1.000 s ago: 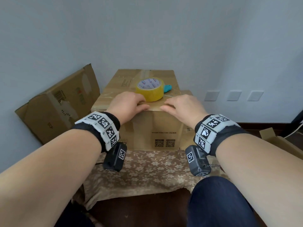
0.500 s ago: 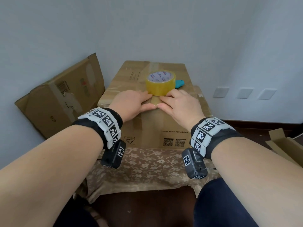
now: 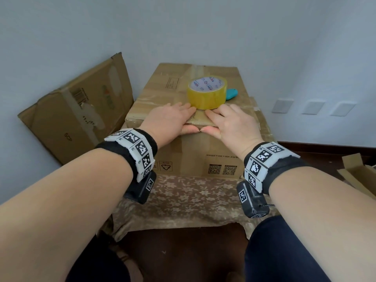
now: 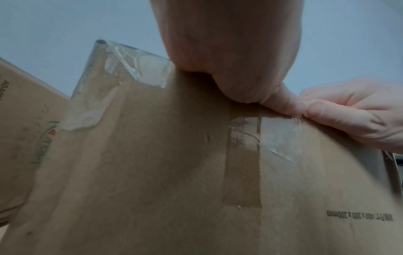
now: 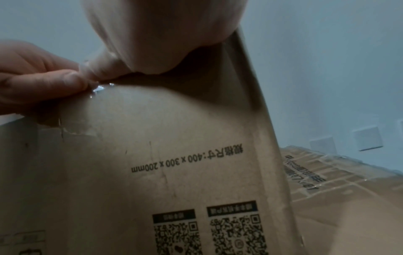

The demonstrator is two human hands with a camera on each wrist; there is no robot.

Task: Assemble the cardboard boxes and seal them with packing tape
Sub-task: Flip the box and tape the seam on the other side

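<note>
teal object [image 3: 232, 93]: mostly hidden behind tape roll [image 3: 207, 92], kind unclear | left hand [image 4: 229, 44]: fingers out of sight over box [image 4: 174, 172] top edge in wrist view | open carton [image 3: 360, 176]: cut by right edge | print on leaning flattened cardboard [image 3: 77, 110]: too blurred to read

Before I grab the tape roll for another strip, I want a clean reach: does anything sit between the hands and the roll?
Nothing visible does. The tape roll stands on the box just beyond both hands; the left hand and right hand press flat on the box's near edge. The teal object lies behind the roll.
</note>
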